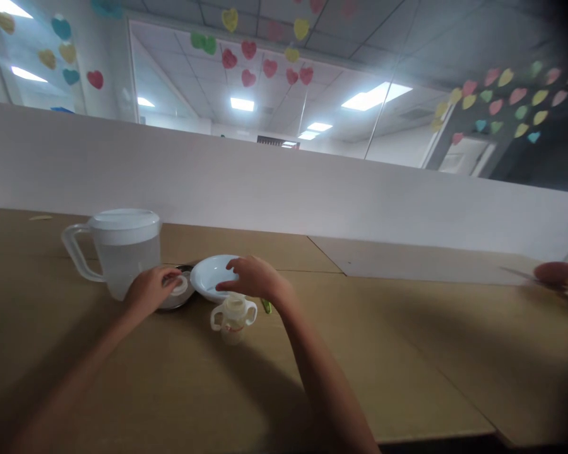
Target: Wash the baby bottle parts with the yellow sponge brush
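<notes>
My left hand [151, 290] pinches a small white round bottle cap [180, 286] over a shiny metal dish [174, 306]. My right hand [255, 277] hovers at the rim of a white bowl [207, 272], its thumb and fingers apart with nothing seen between them. Just below that hand, a baby bottle [235, 315] with two white side handles stands upright on the table, its top without a cap. Part of the bowl is hidden behind my right hand.
A lidded clear pitcher [130, 252] holding liquid stands at the left. Behind my right wrist lies a small green object [266, 306]. The wooden table [407, 353] runs up to a white partition [265, 189]. Another person's hand [556, 273] shows at the far right.
</notes>
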`<state>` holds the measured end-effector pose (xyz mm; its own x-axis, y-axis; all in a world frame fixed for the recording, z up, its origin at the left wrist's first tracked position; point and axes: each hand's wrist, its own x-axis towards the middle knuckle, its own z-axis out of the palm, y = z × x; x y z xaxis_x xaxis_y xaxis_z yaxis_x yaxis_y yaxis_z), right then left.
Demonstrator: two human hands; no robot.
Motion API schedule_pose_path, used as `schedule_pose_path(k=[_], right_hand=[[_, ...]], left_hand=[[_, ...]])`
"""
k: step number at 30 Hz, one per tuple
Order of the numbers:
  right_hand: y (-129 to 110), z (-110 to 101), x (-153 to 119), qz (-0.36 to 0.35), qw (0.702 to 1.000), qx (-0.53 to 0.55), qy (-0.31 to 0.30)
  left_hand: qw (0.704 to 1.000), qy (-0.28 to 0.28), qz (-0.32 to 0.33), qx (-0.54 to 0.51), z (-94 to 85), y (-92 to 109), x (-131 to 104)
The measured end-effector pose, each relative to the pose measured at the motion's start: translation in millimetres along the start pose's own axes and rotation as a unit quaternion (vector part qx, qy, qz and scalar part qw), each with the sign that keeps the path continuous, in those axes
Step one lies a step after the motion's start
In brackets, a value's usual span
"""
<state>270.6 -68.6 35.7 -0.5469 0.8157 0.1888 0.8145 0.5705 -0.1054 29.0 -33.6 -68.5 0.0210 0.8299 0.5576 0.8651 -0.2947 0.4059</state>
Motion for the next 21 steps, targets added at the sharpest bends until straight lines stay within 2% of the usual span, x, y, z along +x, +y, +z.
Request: schedule_pose_path(k=[2, 6, 9, 13, 17, 19, 21], right_hand=[[-2, 1, 0, -0.034, 0.997, 0.051, 0.056], [-14, 4, 0, -0.124, 0.975, 0.135, 0.122], [-20, 0, -2, -0.119, 0.964, 0.167, 0.169], [-23, -8, -4, -0.110, 0.944, 0.193, 0.242], [-24, -8, -3, -0.123, 0.924, 0.207, 0.298], [-24, -6, -2, -0.126, 0.923, 0.203, 0.300], [-25, -4, -1, -0.117, 0.932, 0.183, 0.292]], left_hand=[[0.997, 0.053, 0.055, -0.018, -19.3, 28, 1], [0.970, 0.113, 0.199, -0.081, -47.1, 90, -2], [0.958, 0.143, 0.221, -0.114, -54.8, 120, -3], [0.942, 0.171, 0.154, -0.245, -52.4, 128, 3], [0.893, 0.142, 0.060, -0.422, -45.7, 127, 11], [0.885, 0.131, 0.045, -0.444, -45.3, 127, 12], [0.903, 0.146, 0.066, -0.398, -47.7, 128, 10]])
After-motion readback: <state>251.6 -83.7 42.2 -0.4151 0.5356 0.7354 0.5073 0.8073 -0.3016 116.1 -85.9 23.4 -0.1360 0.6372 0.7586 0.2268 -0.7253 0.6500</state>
